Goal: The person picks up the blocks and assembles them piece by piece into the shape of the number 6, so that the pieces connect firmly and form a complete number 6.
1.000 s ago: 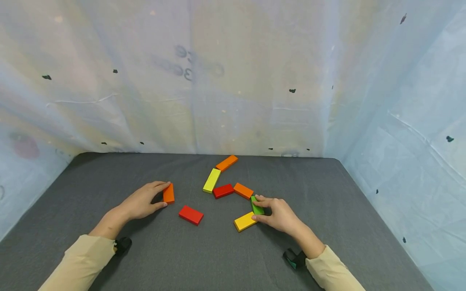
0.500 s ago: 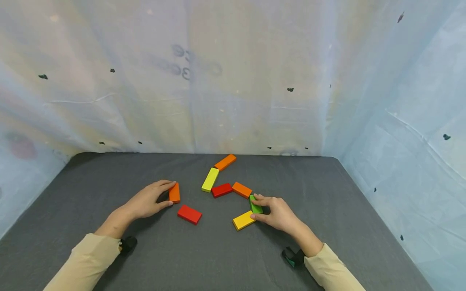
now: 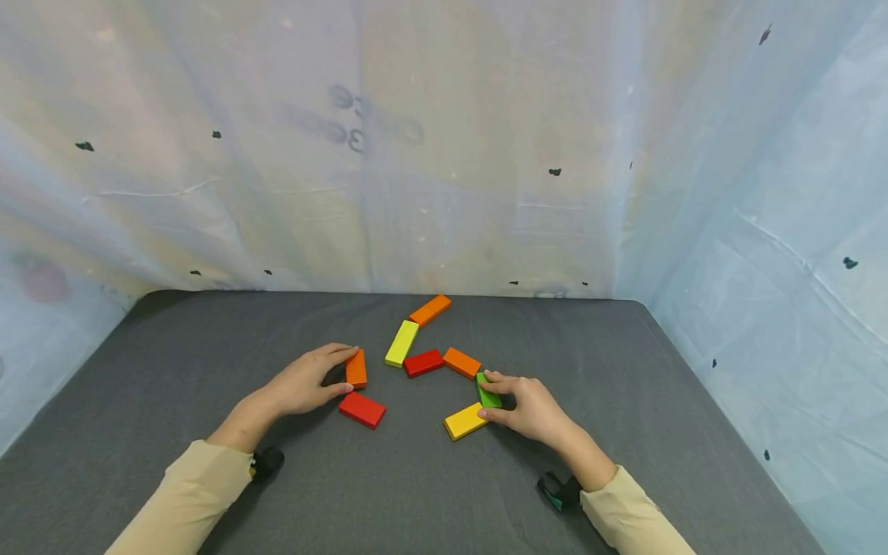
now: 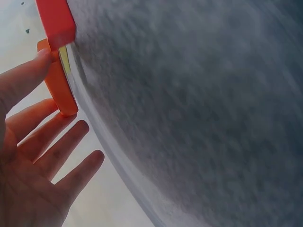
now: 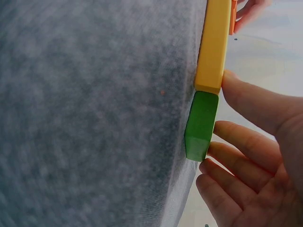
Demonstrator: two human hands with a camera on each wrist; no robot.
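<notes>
On the dark grey cloth, my left hand (image 3: 301, 383) pinches an orange block (image 3: 356, 371) between thumb and fingers, one at each end. Just in front of that block lies a red block (image 3: 362, 410); in the left wrist view the red block (image 4: 57, 23) and the orange block (image 4: 61, 87) appear to meet near the thumb. Across to the right, my right hand (image 3: 530, 410) holds a green block (image 3: 489, 395) with thumb and fingertips. One end of a yellow block (image 3: 462, 422) touches the green block (image 5: 201, 124), close to the right thumb.
Behind the hands a bent chain runs from an orange block (image 3: 430, 310) through a light yellow block (image 3: 401, 344), a red block (image 3: 424, 363) and another orange block (image 3: 462, 362) to the green one. A pale plastic sheet (image 3: 444, 193) stands behind the table's far edge.
My left hand has moved right with the orange block, bringing it up behind the loose red block. The right hand and the other blocks have stayed in place.
</notes>
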